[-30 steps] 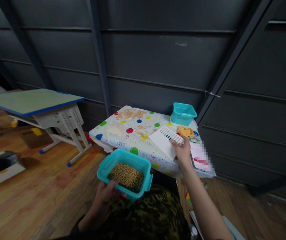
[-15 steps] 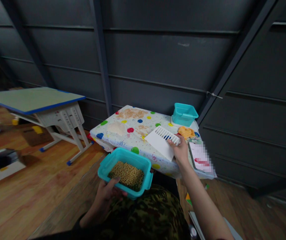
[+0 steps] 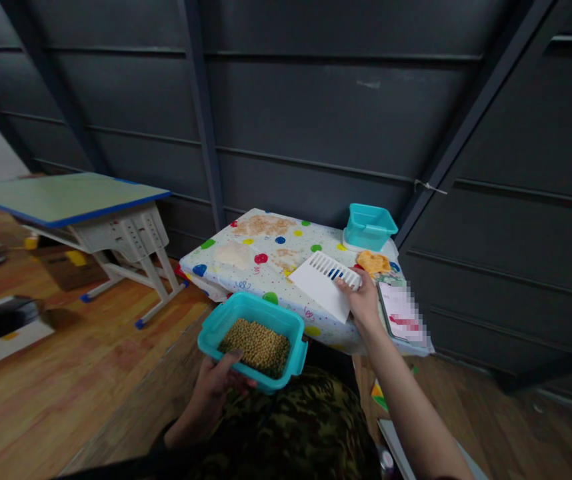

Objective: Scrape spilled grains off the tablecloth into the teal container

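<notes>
My left hand (image 3: 215, 393) grips a teal plastic box (image 3: 253, 342) full of tan beans (image 3: 257, 345), held over my lap below the table's near edge. My right hand (image 3: 363, 301) is closed on a white slotted scraper (image 3: 322, 284), which lies tilted on the small table with a dotted cloth (image 3: 256, 257). Patches of tan grain (image 3: 262, 226) are spread on the cloth at the far left. A second, empty-looking teal box (image 3: 369, 227) stands at the table's far right corner, with an orange cloth (image 3: 372, 263) in front of it.
A notebook or tablet (image 3: 400, 312) lies at the table's right edge beside my right hand. A green-topped desk with white legs (image 3: 66, 200) stands to the left on the wooden floor (image 3: 66, 373). A dark panelled wall (image 3: 316, 120) runs right behind the table.
My right hand with the white scraper has shifted slightly left across the table. The teal box of beans has stayed almost where it was.
</notes>
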Demonstrator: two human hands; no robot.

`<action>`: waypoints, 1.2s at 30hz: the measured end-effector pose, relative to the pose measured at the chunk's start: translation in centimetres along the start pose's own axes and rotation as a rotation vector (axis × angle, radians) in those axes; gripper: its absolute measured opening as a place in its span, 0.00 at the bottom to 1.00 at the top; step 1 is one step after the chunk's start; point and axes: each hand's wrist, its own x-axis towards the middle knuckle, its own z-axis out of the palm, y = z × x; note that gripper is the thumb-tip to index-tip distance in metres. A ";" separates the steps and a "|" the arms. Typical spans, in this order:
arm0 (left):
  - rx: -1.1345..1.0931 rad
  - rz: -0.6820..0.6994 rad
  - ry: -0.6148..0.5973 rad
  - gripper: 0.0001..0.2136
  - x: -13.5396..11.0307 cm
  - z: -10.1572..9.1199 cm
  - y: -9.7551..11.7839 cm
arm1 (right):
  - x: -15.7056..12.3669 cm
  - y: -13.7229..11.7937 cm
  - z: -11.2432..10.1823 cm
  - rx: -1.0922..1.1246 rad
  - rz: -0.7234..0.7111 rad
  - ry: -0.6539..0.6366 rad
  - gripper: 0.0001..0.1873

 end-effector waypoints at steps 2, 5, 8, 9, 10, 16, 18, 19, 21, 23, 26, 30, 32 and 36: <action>0.023 0.033 0.014 0.15 0.1 0.1 0.0 | 0.1 -0.1 0.2 -0.004 -0.006 -0.002 0.34; 0.032 0.047 0.021 0.15 0.1 0.1 0.1 | 0.5 -0.4 0.6 -0.007 0.009 -0.012 0.33; 0.025 0.062 0.013 0.15 0.1 0.0 0.1 | 1.0 -0.5 1.0 0.026 0.034 -0.044 0.33; 0.026 0.067 0.004 0.15 0.1 -0.1 0.1 | 1.1 -0.6 1.2 0.042 0.043 -0.059 0.33; 0.030 0.068 -0.004 0.14 0.1 -0.1 0.0 | 1.2 -0.6 1.3 0.054 0.053 -0.075 0.33; 0.009 0.007 0.036 0.16 0.4 0.1 -0.5 | 1.4 -0.6 1.6 0.082 0.082 -0.091 0.34; 0.001 0.003 0.037 0.17 0.6 0.2 -0.7 | 1.3 -0.7 1.7 0.096 0.088 -0.132 0.34; -0.007 0.010 0.029 0.18 0.8 0.2 -0.8 | 1.2 -0.8 1.7 0.102 0.091 -0.157 0.34; -0.025 0.020 0.001 0.20 1.1 0.1 -1.0 | 1.2 -0.9 1.7 0.109 0.089 -0.181 0.33; -0.028 0.004 -0.029 0.22 1.5 0.0 -1.0 | 1.2 -1.1 1.7 0.098 0.077 -0.179 0.33; -0.019 -0.030 -0.001 0.23 1.9 0.2 -0.8 | 1.2 -1.2 1.7 0.085 0.080 -0.198 0.33; -0.013 0.000 0.010 0.20 1.9 0.6 -0.2 | 1.1 -1.3 1.8 0.101 0.101 -0.229 0.32; -0.002 -0.025 0.015 0.17 2.0 0.8 0.1 | 0.8 -1.6 1.8 0.112 0.102 -0.260 0.32; -0.005 -0.023 0.052 0.13 2.2 1.0 0.1 | -0.1 -2.6 1.8 0.136 0.134 -0.369 0.31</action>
